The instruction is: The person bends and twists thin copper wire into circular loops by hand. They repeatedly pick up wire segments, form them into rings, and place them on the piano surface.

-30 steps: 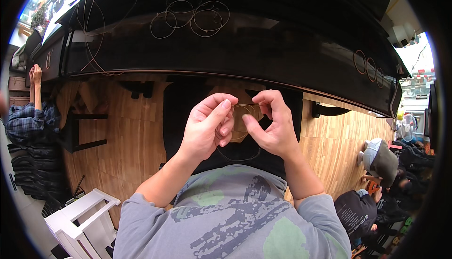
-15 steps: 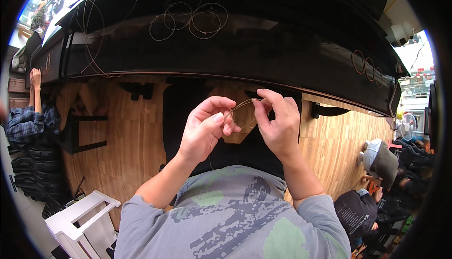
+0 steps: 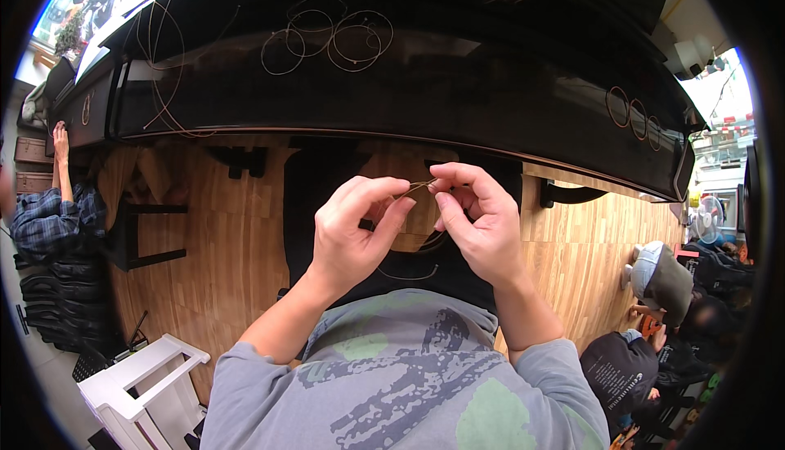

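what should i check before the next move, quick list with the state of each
1. Left hand on the wire: ok, pinched between thumb and forefinger.
2. Right hand on the wire: ok, its fingertips pinch it close to the left hand's.
3. Wire ends secured: cannot tell, the fingers hide too much.
4. Long loose wire on the left of the black piano neatly coiled: not ok, it lies open and crossed.
5. Three copper-coloured rings clear of the hands: ok, far to the right.
6. Co-worker's hand clear: ok, at far left.
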The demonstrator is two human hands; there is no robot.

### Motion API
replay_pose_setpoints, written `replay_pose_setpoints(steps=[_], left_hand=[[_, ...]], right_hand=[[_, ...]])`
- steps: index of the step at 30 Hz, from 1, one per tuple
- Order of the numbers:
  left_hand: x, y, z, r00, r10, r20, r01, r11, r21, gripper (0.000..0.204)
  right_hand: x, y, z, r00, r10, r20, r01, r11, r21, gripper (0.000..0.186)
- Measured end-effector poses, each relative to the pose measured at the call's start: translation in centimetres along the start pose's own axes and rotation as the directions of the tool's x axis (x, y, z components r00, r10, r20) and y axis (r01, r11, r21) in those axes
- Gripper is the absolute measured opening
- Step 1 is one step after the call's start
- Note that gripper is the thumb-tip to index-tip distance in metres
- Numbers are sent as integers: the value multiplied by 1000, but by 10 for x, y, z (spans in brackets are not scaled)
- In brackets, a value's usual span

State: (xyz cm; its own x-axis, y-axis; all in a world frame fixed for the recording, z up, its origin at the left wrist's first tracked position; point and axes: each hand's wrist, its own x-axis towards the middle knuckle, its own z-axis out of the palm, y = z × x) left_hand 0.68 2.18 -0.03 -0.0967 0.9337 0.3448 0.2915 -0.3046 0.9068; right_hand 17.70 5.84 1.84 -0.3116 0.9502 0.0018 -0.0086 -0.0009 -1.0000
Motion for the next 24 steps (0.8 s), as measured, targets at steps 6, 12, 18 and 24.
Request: replay_pose_setpoints(steps=[6,12,18,24], left_hand=[[6,10,0,993,102,-56,-80,948,307,19],[10,0,0,935,356,-12,-300,805,512,18],[5,1,-1,972,219,-84,-186,937,295,15],[-8,-2,4,996,93,-12,-90,983,159,14]], right_hand=[[2,7,3,985,-158,-73,142,972,-186,24],[2,7,5,979,-178,-102,151,962,-228,21],[6,10,0,949,-244,-198,180,939,-295,22],[12,9,-4,895,-392,-214,261,848,-461,24]])
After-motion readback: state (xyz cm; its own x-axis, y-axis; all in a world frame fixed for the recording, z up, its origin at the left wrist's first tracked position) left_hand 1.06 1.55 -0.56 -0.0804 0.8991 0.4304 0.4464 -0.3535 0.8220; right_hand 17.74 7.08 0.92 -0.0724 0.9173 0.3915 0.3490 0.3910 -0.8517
